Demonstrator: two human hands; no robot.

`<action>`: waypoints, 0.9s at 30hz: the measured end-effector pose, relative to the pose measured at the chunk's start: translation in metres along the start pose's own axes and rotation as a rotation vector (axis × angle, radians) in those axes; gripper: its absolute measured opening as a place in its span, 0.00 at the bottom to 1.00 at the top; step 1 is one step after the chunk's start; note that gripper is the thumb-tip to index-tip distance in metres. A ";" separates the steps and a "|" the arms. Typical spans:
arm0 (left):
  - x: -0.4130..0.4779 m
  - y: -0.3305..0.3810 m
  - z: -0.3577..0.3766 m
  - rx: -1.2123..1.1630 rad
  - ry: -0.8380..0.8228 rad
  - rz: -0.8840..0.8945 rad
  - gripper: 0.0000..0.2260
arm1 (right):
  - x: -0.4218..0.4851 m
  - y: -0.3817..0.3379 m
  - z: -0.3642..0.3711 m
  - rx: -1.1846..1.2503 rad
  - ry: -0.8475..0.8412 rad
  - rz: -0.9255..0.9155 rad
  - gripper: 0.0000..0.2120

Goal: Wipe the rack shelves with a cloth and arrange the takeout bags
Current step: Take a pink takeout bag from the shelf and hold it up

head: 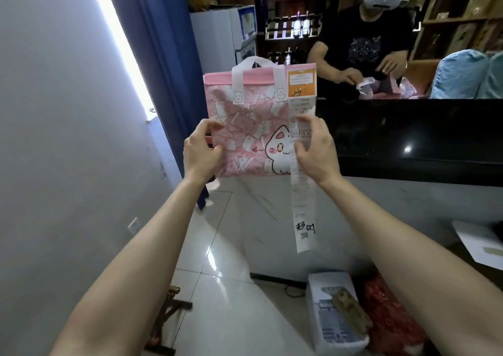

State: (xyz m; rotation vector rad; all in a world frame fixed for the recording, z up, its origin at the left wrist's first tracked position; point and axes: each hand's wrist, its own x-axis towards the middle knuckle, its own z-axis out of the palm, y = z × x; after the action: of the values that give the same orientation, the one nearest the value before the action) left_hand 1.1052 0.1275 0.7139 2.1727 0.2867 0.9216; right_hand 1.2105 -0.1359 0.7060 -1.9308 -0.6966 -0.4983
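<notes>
Beyond our grips, to their right, lies the black surface (pixel 422 127). Between them we hold the pink takeout bag (pixel 253 127) upright in mid-air: left grip (pixel 200 151) curled round its left edge, right grip (pixel 317 149) pinching its right edge, where a long receipt (pixel 302 206) trails below.

**Left forearm** (pixel 152 247) and **right forearm** (pixel 394 233): bare along their whole visible length, broad at the lower frame edge and narrowing evenly to the wrist. What is worn higher up lies out of frame. **Left grip** (pixel 201 149) and **right grip** (pixel 313 146): bare, each showing its back, knuckles and thumb. Faint tendon lines mark the right wrist. The nails are too blurred to describe.
</notes>
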 end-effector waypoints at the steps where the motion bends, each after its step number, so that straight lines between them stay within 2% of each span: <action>1: 0.012 -0.001 0.004 -0.007 0.010 0.006 0.23 | 0.013 0.004 0.004 -0.004 0.008 -0.009 0.29; 5: 0.060 -0.014 0.021 -0.046 0.041 0.038 0.23 | 0.054 0.022 0.028 -0.041 0.055 -0.034 0.29; 12: 0.128 -0.057 0.049 -0.060 -0.004 0.079 0.20 | 0.088 0.053 0.074 -0.115 0.131 -0.009 0.28; 17: 0.134 -0.098 0.070 -0.061 -0.072 0.030 0.21 | 0.080 0.075 0.101 -0.146 0.055 0.057 0.31; 20: 0.122 -0.123 0.074 -0.026 -0.111 0.019 0.27 | 0.065 0.087 0.109 -0.140 -0.008 0.083 0.38; 24: 0.103 -0.137 0.079 0.007 -0.179 0.023 0.42 | 0.053 0.096 0.114 -0.136 -0.021 0.112 0.39; 27: 0.100 -0.140 0.081 -0.009 -0.169 0.014 0.47 | 0.046 0.099 0.117 -0.119 -0.025 0.109 0.40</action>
State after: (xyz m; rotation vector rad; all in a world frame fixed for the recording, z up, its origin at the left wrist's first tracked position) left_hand 1.2441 0.2260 0.6286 2.2309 0.1847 0.7396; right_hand 1.3158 -0.0536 0.6178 -2.0772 -0.5848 -0.4574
